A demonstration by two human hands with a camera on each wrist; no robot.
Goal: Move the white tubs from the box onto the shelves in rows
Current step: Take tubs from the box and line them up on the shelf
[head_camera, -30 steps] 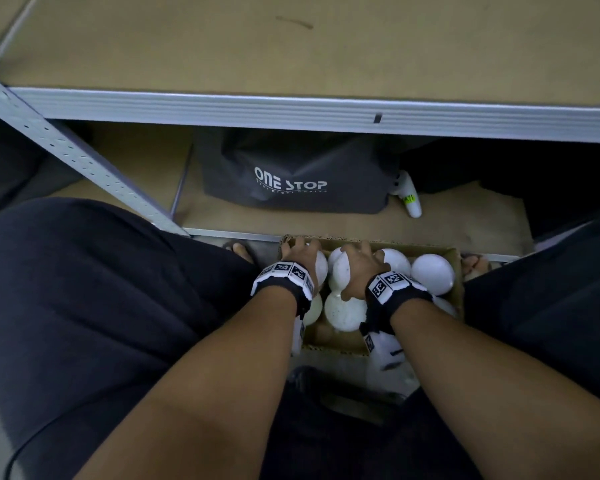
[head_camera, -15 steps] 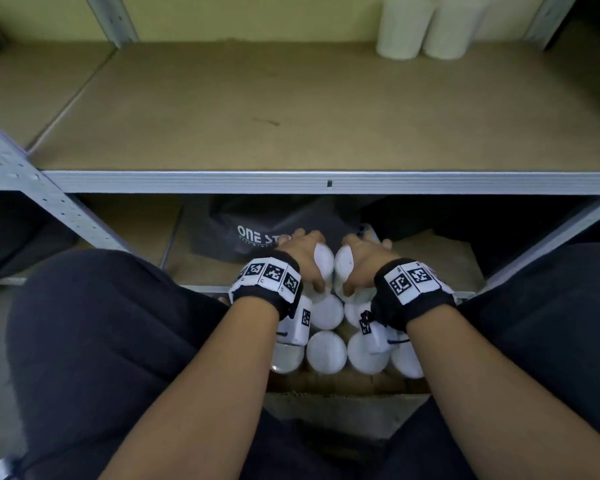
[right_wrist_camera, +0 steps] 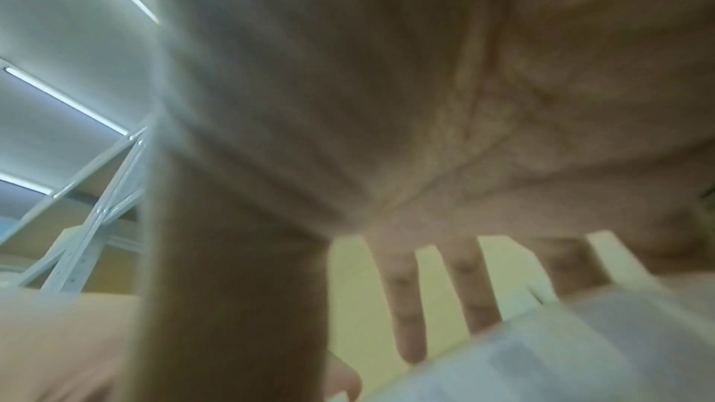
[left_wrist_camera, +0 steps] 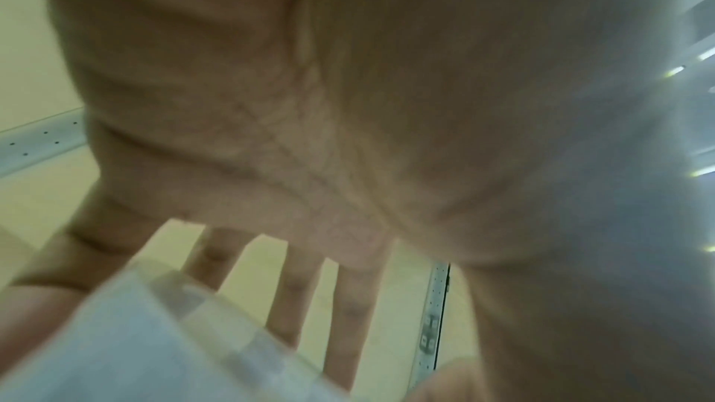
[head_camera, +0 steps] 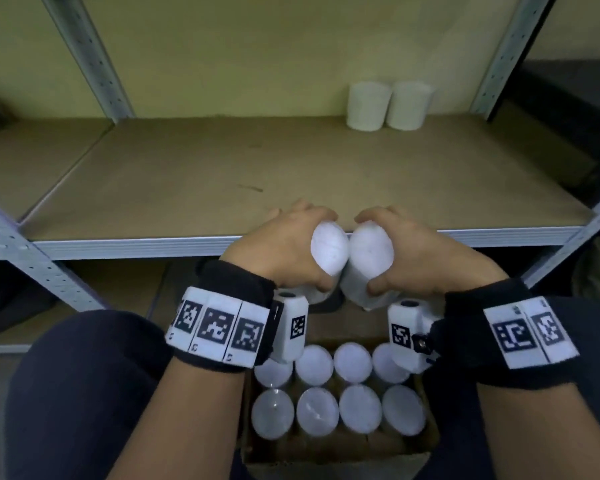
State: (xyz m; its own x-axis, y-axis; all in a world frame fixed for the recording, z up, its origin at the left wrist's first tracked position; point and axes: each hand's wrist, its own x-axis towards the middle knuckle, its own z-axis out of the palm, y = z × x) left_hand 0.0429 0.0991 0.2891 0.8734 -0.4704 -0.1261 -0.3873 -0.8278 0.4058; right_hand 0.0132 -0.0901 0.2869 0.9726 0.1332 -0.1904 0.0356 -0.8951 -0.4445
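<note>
You've got a black fabric band on each wrist: left band (head_camera: 222, 323), right band (head_camera: 520, 334). Each carries white panels printed with black square codes. A white camera housing (head_camera: 290, 329) with its own code tag sits at 3 o'clock of the left band; the right camera housing (head_camera: 409, 336) sits at 9 o'clock of the right band. Forearms bare; dark trousers (head_camera: 84, 393).

Both forearms reach forward side by side, wrists banded. Left hand (head_camera: 284, 252) and right hand (head_camera: 413, 252) level, knuckles nearly meeting, just short of the shelf's front edge (head_camera: 118, 244). Each grips a white tub (head_camera: 328, 247), fingers over top, thumb beneath.
</note>
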